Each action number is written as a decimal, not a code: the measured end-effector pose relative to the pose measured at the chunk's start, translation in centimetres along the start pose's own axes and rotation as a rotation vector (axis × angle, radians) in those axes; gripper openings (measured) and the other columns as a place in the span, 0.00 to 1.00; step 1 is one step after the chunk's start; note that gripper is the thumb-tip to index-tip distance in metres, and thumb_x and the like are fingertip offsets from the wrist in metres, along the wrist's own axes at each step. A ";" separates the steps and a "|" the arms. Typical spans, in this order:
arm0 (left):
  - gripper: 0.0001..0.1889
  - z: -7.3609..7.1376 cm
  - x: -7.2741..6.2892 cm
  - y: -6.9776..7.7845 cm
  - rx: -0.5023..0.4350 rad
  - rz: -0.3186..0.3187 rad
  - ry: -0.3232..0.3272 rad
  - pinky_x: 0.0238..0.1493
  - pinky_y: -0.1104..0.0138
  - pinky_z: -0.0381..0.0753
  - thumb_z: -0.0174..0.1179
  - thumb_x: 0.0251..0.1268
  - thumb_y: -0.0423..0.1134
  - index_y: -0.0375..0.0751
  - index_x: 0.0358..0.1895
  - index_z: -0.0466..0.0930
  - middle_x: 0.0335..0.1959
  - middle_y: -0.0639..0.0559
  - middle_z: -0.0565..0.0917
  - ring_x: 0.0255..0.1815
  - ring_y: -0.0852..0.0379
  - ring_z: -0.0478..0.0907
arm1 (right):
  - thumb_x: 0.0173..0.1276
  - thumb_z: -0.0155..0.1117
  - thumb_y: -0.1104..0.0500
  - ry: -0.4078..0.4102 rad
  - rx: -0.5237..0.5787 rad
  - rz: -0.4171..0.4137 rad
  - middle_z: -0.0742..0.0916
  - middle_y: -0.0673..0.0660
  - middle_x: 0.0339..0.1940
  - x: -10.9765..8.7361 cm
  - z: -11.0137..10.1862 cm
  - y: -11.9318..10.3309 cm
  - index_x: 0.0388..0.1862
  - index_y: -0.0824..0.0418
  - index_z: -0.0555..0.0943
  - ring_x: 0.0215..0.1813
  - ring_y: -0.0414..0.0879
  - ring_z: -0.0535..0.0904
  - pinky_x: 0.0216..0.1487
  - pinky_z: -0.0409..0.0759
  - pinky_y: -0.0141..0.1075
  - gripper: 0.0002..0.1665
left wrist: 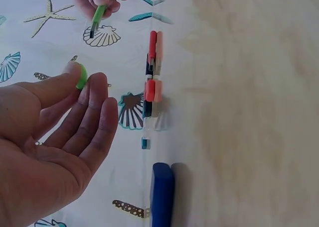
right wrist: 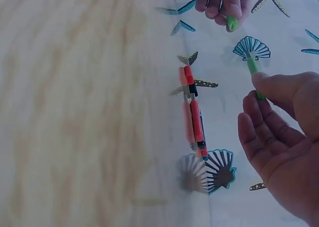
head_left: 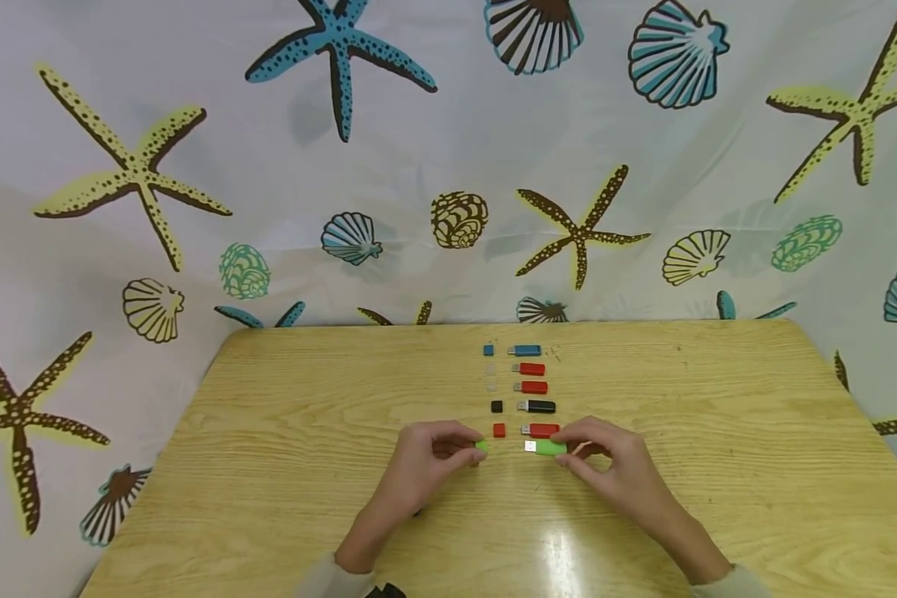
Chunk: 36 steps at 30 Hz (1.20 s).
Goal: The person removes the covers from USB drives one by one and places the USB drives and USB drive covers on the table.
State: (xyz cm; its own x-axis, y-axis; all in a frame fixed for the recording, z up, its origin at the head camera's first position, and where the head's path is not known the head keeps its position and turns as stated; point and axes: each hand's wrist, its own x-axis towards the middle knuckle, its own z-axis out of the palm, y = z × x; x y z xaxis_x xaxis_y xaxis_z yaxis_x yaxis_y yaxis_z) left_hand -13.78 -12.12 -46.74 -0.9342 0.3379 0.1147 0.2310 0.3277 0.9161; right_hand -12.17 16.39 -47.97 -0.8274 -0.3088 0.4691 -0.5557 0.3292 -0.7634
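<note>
Between thumb and fingertips, my left hand [head_left: 419, 461] pinches a small green cap [head_left: 482, 447]. A bright green USB stick [head_left: 547, 448] is pinched at its rear end by my right hand [head_left: 613, 457], its metal plug pointing left at the cap. Both are held apart from each other, raised off the table in the wrist views. Just beyond them lies a red USB stick [head_left: 541, 430] with a red cap [head_left: 499, 430] to its left. Farther back come a black stick [head_left: 540, 406] and its black cap [head_left: 497, 406].
The column continues with two red sticks [head_left: 534, 387] beside clear caps [head_left: 492, 388], then a blue stick [head_left: 526, 350] and blue cap [head_left: 489, 350]. A dark blue object [left wrist: 162, 197] stands on the wooden table [head_left: 284, 415]. A shell-print cloth [head_left: 419, 166] hangs behind.
</note>
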 end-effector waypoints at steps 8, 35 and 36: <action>0.05 0.8 0.3 0.2 0.083 0.017 0.011 0.39 0.69 0.85 0.71 0.65 0.32 0.38 0.43 0.90 0.36 0.51 0.90 0.36 0.56 0.88 | 0.64 0.75 0.68 0.008 -0.032 0.065 0.89 0.48 0.42 0.0 0.1 0.1 0.45 0.56 0.89 0.41 0.43 0.85 0.39 0.87 0.37 0.13; 0.04 1.9 2.4 -0.4 0.274 -0.095 -0.076 0.36 0.69 0.83 0.72 0.64 0.33 0.42 0.40 0.89 0.33 0.57 0.87 0.33 0.63 0.83 | 0.64 0.76 0.67 -0.087 -0.015 0.335 0.89 0.51 0.41 0.5 0.6 2.2 0.45 0.58 0.88 0.40 0.44 0.84 0.39 0.85 0.35 0.11; 0.04 1.9 2.5 -0.4 0.281 -0.097 -0.076 0.36 0.69 0.83 0.72 0.64 0.33 0.42 0.40 0.89 0.33 0.57 0.87 0.32 0.63 0.82 | 0.64 0.76 0.67 -0.087 -0.022 0.343 0.89 0.51 0.40 0.5 0.7 2.2 0.45 0.58 0.88 0.40 0.44 0.84 0.39 0.85 0.34 0.11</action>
State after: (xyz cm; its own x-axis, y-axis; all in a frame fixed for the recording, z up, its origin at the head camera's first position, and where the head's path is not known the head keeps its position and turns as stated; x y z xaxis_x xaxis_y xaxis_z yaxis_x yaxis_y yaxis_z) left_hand -15.68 -9.74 -47.60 -0.9349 0.3547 -0.0074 0.2176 0.5896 0.7778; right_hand -13.77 16.34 -49.72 -0.9566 -0.2515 0.1472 -0.2494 0.4455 -0.8599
